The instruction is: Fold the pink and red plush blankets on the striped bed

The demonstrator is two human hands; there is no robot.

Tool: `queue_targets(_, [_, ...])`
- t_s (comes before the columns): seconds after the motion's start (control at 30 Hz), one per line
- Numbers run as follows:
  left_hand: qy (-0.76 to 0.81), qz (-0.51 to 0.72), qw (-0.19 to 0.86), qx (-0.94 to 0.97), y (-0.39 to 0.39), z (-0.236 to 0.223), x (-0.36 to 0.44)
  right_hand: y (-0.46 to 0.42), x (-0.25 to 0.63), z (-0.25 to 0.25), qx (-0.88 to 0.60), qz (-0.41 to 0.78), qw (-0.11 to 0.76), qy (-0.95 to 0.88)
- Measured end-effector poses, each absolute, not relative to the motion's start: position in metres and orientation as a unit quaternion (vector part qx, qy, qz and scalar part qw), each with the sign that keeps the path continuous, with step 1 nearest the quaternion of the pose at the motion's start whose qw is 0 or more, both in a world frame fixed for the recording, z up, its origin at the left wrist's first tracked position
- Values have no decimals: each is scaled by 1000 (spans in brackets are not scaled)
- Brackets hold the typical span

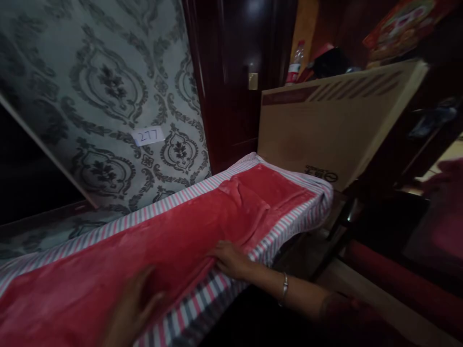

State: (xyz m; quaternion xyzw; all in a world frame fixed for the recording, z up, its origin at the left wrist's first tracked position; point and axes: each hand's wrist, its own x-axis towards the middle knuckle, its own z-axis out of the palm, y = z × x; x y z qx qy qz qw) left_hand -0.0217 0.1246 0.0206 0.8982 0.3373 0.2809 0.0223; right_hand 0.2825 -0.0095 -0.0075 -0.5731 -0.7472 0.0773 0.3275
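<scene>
At six o'clock your right hand pinches the red blanket by its edge, likely its easiest hold; your left hand, at seven, has fingers apart.

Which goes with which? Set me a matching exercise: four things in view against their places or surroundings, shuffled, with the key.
1. Red cover
2. Right hand
3. Card reading 277
4. Bottle

A. On the patterned wallpaper
B. Bordered by striped fabric
C. Showing above the top edge of the cardboard box
D. At the cover's near edge, with a bracelet on its arm

Pairs: 1-B, 2-D, 3-A, 4-C
</scene>
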Motion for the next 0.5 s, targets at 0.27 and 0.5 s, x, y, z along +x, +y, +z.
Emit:
queue_targets(0.27, [305, 216, -80, 924, 73, -28, 70, -50, 391, 29, -631, 49, 469, -616])
queue_targets(0.5, [222, 290, -98, 926, 91, -32, 55, -95, 570, 44, -857, -2, 466, -221])
